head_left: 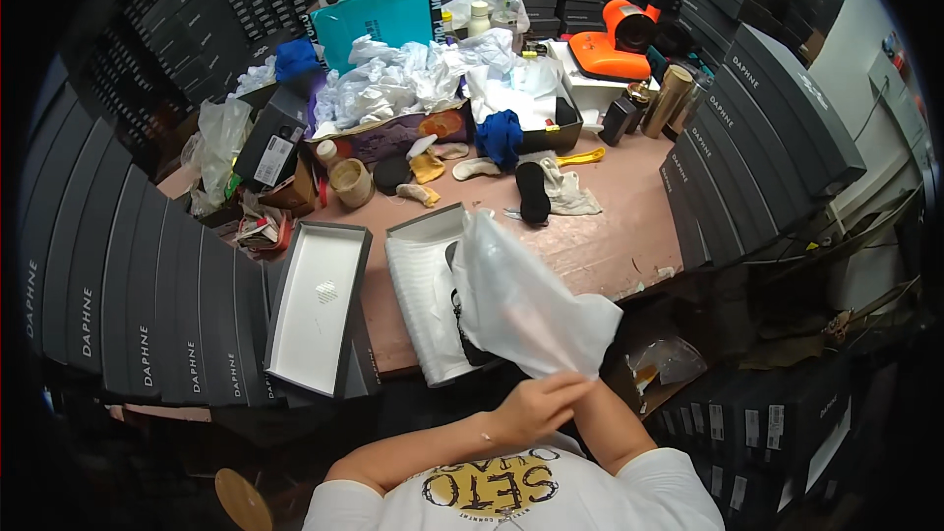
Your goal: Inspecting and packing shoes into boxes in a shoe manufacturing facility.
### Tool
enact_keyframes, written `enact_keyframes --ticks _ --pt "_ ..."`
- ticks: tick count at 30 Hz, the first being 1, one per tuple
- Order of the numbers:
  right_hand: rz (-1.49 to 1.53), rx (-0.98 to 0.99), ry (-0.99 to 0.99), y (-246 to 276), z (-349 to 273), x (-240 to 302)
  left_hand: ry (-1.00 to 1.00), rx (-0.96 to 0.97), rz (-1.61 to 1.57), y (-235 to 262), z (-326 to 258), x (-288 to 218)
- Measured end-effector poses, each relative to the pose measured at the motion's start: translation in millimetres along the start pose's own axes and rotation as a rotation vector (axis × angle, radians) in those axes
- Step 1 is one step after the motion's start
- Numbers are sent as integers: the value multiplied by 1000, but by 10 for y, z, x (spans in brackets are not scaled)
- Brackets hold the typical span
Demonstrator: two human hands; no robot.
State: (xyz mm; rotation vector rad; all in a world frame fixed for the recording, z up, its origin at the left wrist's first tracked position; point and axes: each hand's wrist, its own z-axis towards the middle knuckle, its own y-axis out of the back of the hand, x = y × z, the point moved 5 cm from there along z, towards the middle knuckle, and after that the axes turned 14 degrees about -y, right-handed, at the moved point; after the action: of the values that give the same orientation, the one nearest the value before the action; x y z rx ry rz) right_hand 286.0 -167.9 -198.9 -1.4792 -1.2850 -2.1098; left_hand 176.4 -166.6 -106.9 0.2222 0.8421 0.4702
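My left hand point(536, 405) and right hand point(588, 395) meet at lower centre of the frame, fingers closed together on the lower end of a white plastic bag point(521, 300). How the right fingers lie I cannot tell; the left hand covers them. The bag slants up to the centre, lying over an open shoe box point(423, 295) lined with white foam, with a dark shoe point(460, 320) partly hidden beneath the bag.

Left of that box lies an empty dark box lid point(317, 307), white inside, overhanging the edge of the pink surface point(610, 236). Stacks of dark grey shoe boxes point(128, 315) with white lettering fill the left side; more lean at the right point(757, 118). A teal package point(374, 20) stands at upper centre behind crumpled white paper point(393, 84). An orange device point(615, 39) sits upper right. A black insole point(532, 192), a blue cloth point(501, 136) and a tape roll point(351, 182) lie mid-surface.
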Motion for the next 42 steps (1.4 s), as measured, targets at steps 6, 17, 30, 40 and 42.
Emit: enact_keyframes --ticks 6,17,30,40,42 --pt "-274 -96 -80 313 353 -634 -124 181 -5 -311 -45 39" --pt "-478 -61 -198 463 402 -1501 1156 -681 -455 959 -1112 2473" --pt "-605 814 330 85 -398 1089 734 662 -611 787 -680 813" --pt "751 333 -483 551 -600 228 807 576 499 1691 -451 2689" --pt "844 318 -472 616 -593 226 638 515 550 1788 -250 2576"
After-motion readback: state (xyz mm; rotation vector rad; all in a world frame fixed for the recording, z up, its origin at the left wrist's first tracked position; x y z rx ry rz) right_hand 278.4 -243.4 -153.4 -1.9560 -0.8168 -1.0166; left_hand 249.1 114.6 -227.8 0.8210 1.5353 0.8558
